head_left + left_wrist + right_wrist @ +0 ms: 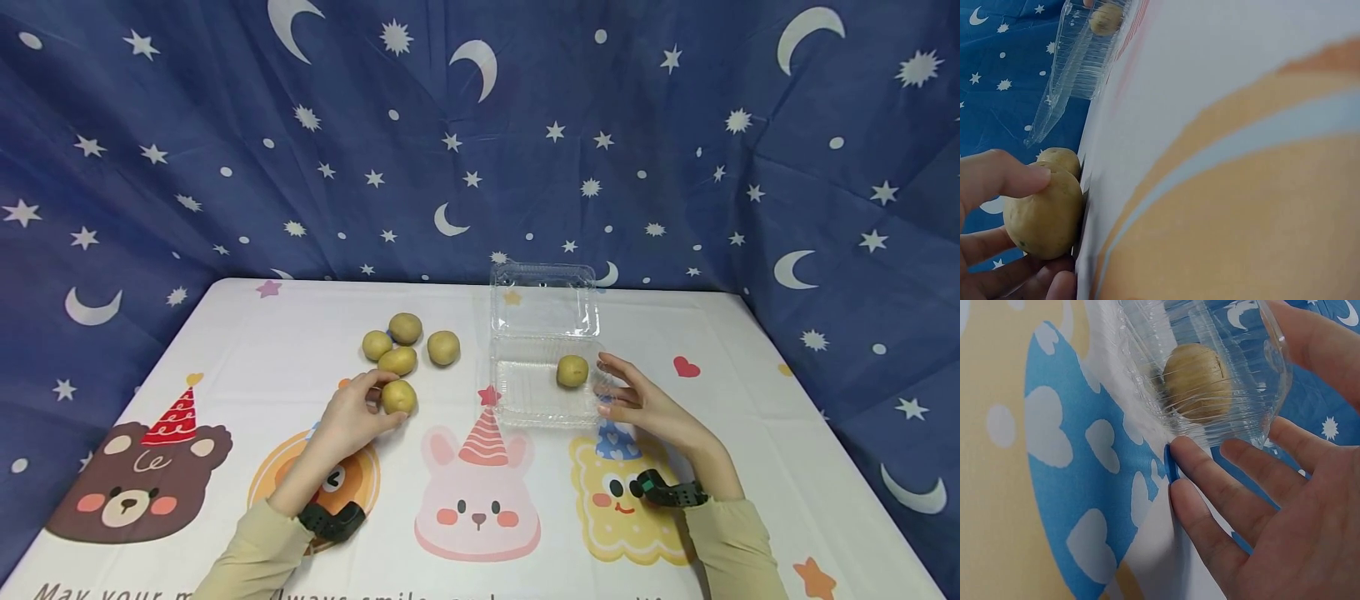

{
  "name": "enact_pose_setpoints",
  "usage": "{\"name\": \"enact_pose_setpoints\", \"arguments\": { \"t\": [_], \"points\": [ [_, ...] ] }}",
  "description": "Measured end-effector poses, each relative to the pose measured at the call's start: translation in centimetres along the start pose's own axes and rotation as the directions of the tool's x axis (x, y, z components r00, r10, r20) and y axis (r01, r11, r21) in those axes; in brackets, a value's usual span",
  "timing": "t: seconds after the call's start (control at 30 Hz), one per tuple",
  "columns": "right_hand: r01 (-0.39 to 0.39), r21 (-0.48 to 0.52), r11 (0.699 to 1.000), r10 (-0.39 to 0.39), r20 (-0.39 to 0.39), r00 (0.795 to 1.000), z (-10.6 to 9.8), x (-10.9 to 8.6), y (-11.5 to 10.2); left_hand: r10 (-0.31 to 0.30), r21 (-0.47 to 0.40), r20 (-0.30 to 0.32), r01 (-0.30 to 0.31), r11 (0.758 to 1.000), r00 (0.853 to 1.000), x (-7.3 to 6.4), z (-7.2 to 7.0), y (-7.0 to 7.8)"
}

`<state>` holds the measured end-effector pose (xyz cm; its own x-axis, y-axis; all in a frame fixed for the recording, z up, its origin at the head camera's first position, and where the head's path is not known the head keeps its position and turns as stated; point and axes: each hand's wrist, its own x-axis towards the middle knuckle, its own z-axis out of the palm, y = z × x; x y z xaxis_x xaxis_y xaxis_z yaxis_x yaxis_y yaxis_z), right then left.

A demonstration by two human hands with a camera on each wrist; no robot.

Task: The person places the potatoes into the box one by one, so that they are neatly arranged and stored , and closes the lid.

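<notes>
I see left hand [351, 417] grip curled round potato [399, 397], left of clear clamshell box [542, 392]; right hand [645, 406] grip spread (fingers straight) against box's right wall.

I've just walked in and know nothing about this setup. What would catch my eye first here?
Probably the small yellow-brown potatoes clustered at the middle of a cartoon-printed tablecloth, with a starry blue cloth hung behind. The left hand grips the nearest potato. To the right lies an open clear plastic box with one potato already inside, and the right hand rests open-fingered against its edge.
</notes>
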<state>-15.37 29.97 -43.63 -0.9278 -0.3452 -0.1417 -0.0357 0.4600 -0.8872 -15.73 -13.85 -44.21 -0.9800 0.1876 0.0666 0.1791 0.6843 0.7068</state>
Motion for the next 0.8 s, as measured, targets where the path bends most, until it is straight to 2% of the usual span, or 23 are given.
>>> {"name": "enact_pose_setpoints", "arguments": {
  "t": [0.2,0.53,0.63,0.8],
  "points": [
    [0.009,0.003,1.000,-0.009,0.003,1.000,0.0,-0.1,0.0,-0.022,-0.019,0.002,0.022,1.000,1.000,0.0,0.1,0.1],
    [0.011,0.002,1.000,-0.011,0.005,1.000,0.0,0.0,-0.1,-0.001,-0.051,-0.002,0.001,0.999,1.000,-0.3,0.1,1.6],
    [0.003,0.004,1.000,-0.003,0.002,1.000,0.0,0.0,-0.1,0.014,-0.072,0.000,-0.014,0.997,1.000,-0.2,0.1,2.3],
    [0.003,0.012,1.000,-0.003,0.001,1.000,0.0,0.0,0.0,0.073,-0.096,0.006,-0.072,0.993,0.997,0.5,0.2,3.7]
  ]
}}
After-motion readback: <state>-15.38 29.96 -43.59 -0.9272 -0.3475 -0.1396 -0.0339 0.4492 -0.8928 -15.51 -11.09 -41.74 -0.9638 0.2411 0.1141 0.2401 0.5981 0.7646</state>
